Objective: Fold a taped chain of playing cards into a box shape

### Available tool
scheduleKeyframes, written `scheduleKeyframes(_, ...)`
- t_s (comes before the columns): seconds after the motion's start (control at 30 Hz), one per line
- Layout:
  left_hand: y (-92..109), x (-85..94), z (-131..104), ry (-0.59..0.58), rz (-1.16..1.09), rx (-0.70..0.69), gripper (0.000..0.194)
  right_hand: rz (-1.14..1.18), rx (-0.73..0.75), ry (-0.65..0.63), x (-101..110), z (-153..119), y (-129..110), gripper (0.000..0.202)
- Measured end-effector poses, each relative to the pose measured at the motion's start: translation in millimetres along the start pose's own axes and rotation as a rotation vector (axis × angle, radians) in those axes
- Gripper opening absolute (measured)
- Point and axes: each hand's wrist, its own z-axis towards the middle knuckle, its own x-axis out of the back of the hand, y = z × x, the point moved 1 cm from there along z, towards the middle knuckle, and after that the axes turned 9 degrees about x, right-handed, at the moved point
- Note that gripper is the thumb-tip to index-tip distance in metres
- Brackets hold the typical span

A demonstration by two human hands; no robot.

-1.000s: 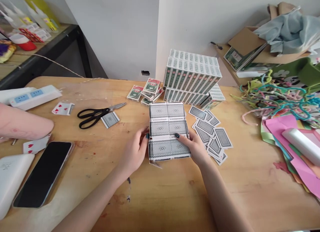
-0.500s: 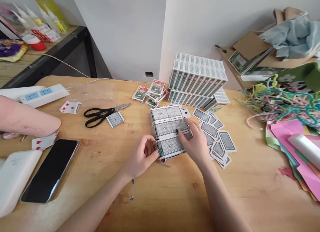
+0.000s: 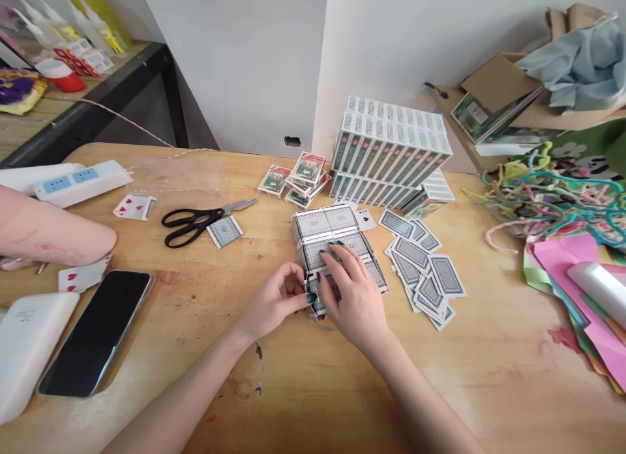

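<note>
A flat box covered with grey-backed playing cards [image 3: 314,224] lies on the table in front of me. My left hand [image 3: 276,299] pinches its near left edge between thumb and fingers. On top of the box rests my right hand [image 3: 358,305], its fingers slightly spread over the near part and hiding some of the cards. Loose playing cards [image 3: 411,253] are scattered face down to the right. Behind the box, a card with a black suit mark [image 3: 364,219] shows face up.
Stacked card packs [image 3: 391,144] stand behind, with several loose packs [image 3: 308,170] beside them. Black-handled scissors [image 3: 193,224] and a cut card [image 3: 225,231] lie left, beyond a phone [image 3: 98,333]. Pipe cleaners [image 3: 552,193] and coloured paper [image 3: 572,278] are piled at right.
My right hand has moved from the box's right side leftward and nearer, onto its top beside my left hand. My left hand stays at the same edge.
</note>
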Motion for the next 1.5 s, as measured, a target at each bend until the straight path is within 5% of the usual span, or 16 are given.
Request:
scheduleKeyframes(0.27, 5, -0.2, -1, 0.044, 0.024, 0.031, 0.024, 0.013, 0.005, 0.015, 0, 0, 1, 0.035)
scheduleKeyframes(0.57, -7, 9.0, 4, -0.058, -0.101, -0.025, 0.022, -0.01, -0.005, 0.007, 0, 1, 0, 0.033)
scheduleKeyframes(0.87, -5, 11.4, 7, 0.016, -0.113, 0.041, 0.024, -0.007, -0.004, 0.011, 1, 2, 0, 0.033)
scheduleKeyframes(1.03, 3, 11.9, 4, 0.069, 0.074, 0.043, 0.025, -0.008, -0.002, 0.01, 1, 1, 0, 0.033)
scheduleKeyframes(1.23, 20, 10.6, 2, 0.15, 0.467, -0.124, 0.012, -0.011, -0.004, 0.004, 0, 1, 0, 0.033)
scheduleKeyframes(1.5, 21, 17.6, 6, 0.033, 0.423, -0.177, 0.015, -0.009, -0.01, 0.012, 0, 3, 0, 0.033)
